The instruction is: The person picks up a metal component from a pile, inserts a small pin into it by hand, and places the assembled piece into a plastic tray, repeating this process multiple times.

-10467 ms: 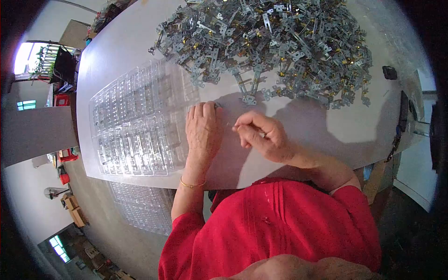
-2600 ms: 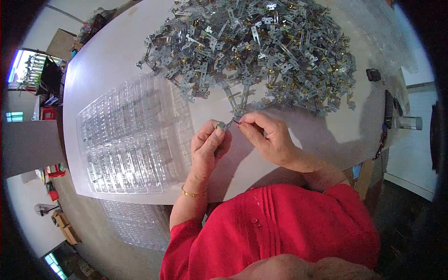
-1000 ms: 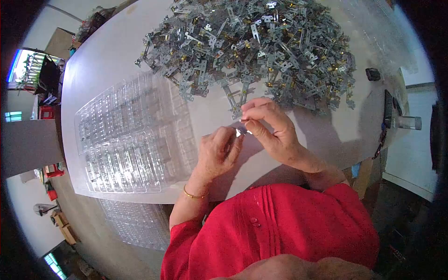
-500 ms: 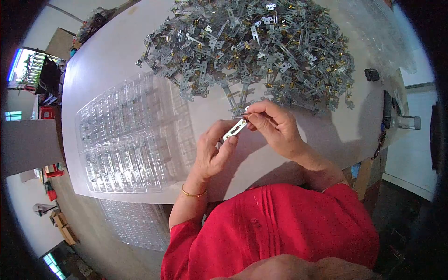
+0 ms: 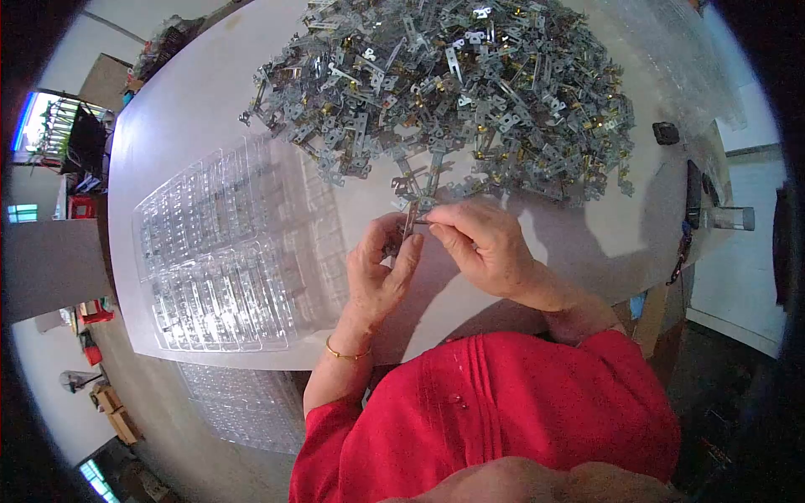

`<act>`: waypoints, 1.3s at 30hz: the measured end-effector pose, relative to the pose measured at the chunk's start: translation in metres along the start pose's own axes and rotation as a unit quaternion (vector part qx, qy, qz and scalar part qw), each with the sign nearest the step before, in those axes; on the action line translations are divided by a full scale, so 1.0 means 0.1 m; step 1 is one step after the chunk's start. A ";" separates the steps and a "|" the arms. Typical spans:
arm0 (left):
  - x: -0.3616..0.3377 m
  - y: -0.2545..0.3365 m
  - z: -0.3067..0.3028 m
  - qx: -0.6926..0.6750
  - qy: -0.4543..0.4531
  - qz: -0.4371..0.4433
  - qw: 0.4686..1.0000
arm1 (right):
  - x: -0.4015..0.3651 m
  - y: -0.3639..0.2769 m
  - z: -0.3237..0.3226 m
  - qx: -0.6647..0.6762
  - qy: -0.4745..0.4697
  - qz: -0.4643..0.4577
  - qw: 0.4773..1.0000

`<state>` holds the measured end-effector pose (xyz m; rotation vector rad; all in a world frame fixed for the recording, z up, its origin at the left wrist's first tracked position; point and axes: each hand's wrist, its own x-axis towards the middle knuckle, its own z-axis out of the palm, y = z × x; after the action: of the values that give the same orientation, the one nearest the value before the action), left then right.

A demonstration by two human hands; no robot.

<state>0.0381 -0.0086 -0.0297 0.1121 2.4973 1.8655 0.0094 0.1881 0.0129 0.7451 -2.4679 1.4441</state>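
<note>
Pinching one metal strip [image 5: 409,225], left hand [image 5: 377,270] and right hand [image 5: 484,249] hold it upright, previously slanted; desk [image 5: 205,96] bears parts pile [image 5: 453,84].

The metal strip [image 5: 409,225] gleams dull silver, like the heap of brackets [image 5: 453,92] flecked with brass. Glossy clear plastic tray [image 5: 226,243], smooth matt white table [image 5: 193,101], red cloth shirt [image 5: 503,411].

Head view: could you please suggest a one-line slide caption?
Left hand and right hand pinch one metal strip over the white table, beside a heap of metal parts and clear trays.
</note>
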 end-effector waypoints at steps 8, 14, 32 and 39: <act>0.00 0.15 0.01 0.066 0.033 0.005 0.997 | -0.03 0.06 0.05 -0.034 -0.005 -0.018 0.999; 0.01 0.02 0.06 0.078 0.055 0.070 0.993 | -0.08 0.12 0.11 -0.057 -0.044 -0.044 0.996; 0.03 0.09 0.07 0.151 0.035 0.129 0.980 | -0.07 0.13 0.10 -0.012 -0.039 -0.023 0.999; 0.02 0.04 0.07 0.136 0.035 0.140 0.980 | -0.08 0.14 0.09 -0.013 -0.077 -0.012 0.997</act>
<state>0.0363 -0.0011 -0.0281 0.4298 2.9048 1.6191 0.0100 0.1885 -0.0054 0.9086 -2.5757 1.3929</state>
